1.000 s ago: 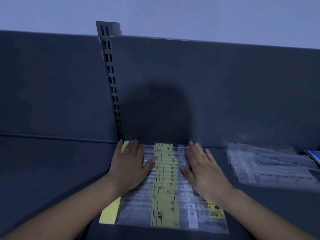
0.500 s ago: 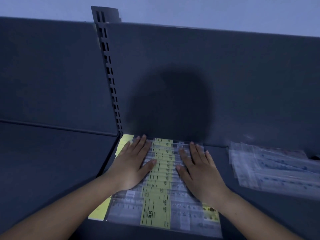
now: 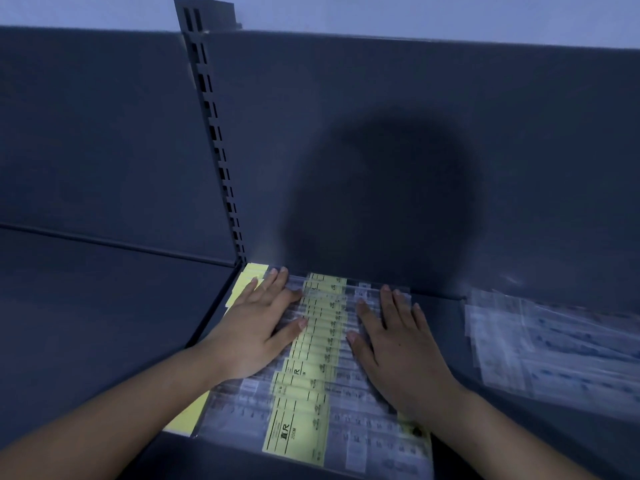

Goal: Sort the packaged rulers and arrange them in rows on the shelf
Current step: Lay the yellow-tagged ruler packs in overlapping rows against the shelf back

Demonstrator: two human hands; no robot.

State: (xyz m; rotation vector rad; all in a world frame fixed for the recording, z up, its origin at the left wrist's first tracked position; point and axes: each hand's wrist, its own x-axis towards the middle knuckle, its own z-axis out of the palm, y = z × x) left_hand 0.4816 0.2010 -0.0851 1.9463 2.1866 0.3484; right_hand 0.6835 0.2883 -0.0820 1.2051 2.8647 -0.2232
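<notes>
1. Using the slotted upright [image 3: 216,140] on the back panel as my landmark: it comes down to the shelf [image 3: 104,306] right at the far left corner of my ruler row.
2. Just right of the foot of that upright there's a strip of plain yellow card [image 3: 250,279] poking out along the left edge of the packs, and another yellow bit [image 3: 187,415] shows at the near end of the same edge.
3. My left hand [image 3: 258,329] is lying flat, palm down, fingers spread and straight, on the left side of the packaged rulers [image 3: 311,393]. Not gripping anything, just pressing on top.
4. The rulers themselves are clear sleeves with yellow labels [image 3: 296,431], overlapped like shingles in one row that runs from the back panel near the upright's foot to the front lip of the shelf.
5. My right hand [image 3: 398,344] is doing the same thing on the right side of that row: flat, open, fingers splayed, fingertips almost at the back panel.
6. Well to the right of the upright, apart from my row, sits a loose pile of clear packs with blue print [image 3: 554,344]. It's blurry so I can't read what's on them.
</notes>
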